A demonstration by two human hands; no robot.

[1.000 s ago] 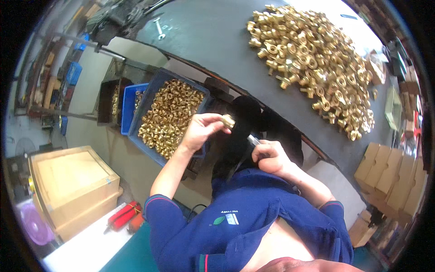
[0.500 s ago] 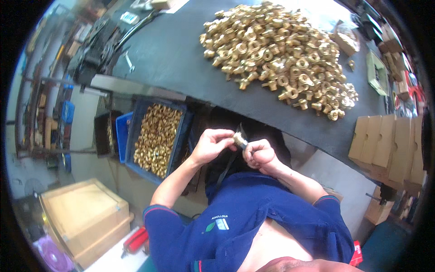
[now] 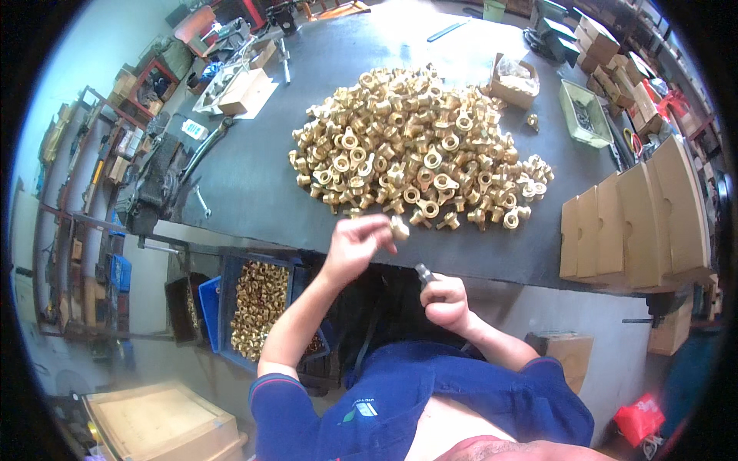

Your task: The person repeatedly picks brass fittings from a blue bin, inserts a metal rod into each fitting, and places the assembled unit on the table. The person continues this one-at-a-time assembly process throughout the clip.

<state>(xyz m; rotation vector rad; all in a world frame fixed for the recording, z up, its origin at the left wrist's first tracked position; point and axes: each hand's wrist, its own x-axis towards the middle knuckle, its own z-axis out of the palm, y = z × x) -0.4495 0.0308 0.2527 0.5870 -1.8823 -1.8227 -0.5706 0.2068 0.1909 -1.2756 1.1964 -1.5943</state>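
Your left hand [image 3: 355, 244] is raised at the near edge of the dark worktable [image 3: 254, 177], its fingers closed round a single brass fitting [image 3: 399, 227], which juts out past the fingertips just short of the large heap of brass fittings [image 3: 415, 150] spread over the tabletop. Your right hand [image 3: 444, 301] sits lower and nearer your body, below the table edge, curled into a fist round a small dark tool [image 3: 424, 273] whose tip points up from between thumb and forefinger (its kind cannot be made out). The two hands are apart, the fitting above and to the left of the tool. Under the table on your left, a blue crate [image 3: 224, 307] holds more brass parts. On the right of the tabletop stands a row of flat cardboard boxes [image 3: 634, 219]; beyond the heap lie an open carton [image 3: 513, 79] and a green tray [image 3: 586, 114].
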